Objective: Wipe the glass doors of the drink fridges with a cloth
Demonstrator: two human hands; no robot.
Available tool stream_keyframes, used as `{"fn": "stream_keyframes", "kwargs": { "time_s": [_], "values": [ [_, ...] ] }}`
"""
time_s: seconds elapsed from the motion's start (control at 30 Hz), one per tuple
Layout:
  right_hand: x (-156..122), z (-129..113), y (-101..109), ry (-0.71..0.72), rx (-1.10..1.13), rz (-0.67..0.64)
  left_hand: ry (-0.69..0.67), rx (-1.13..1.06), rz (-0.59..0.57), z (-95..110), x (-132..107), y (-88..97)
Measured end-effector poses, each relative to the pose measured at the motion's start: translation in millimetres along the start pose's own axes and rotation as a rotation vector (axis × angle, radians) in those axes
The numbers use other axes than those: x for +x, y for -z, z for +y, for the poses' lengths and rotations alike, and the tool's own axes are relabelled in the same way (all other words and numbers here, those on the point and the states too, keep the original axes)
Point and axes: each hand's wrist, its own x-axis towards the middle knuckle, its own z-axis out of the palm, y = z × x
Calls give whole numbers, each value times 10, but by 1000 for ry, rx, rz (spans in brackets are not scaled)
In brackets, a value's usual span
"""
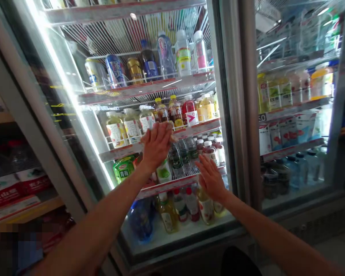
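My left hand (157, 142) lies against the glass door (166, 159) of a lit drinks fridge, at the height of the middle shelves. Under its fingers is a pale, crumpled cloth (174, 137), mostly hidden by the hand. Lower and to the right, my right hand (211, 177) has its fingers stretched out and holds nothing. It is at the glass, near the door's right side; whether it touches cannot be made out. Behind the glass near my hands stand juice bottles (116, 130), dark tea bottles (176, 111) and water bottles (176, 161).
A metal door frame (244, 96) separates this door from a second fridge door with bottles and pouches (287, 132). Upper shelves hold cans (115, 71) and bottles. At left, a wooden shelf (28, 211) carries red-and-white packs (5, 189). A dark rounded shape (238, 262) shows at the bottom.
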Motion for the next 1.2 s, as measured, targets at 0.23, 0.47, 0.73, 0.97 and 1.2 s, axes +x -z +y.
{"fn": "stream_keyframes", "kwargs": {
  "time_s": [0.23, 0.47, 0.73, 0.97, 1.2],
  "values": [
    [-56, 45, 30, -19, -2, 24, -505, -99, -134, 128, -52, -20],
    [-32, 7, 118, -54, 97, 140, -197, -99, -16, 485, 77, -148],
    [476, -500, -164, -100, 262, 167, 154, -188, 67, 560, -254, -154],
    [516, -382, -294, -154, 1, 169, 226, -142, -60, 451, -1177, 34],
    [-247, 138, -155, -319, -93, 301, 293, -128, -133, 692, -1355, 50]
  ]
}}
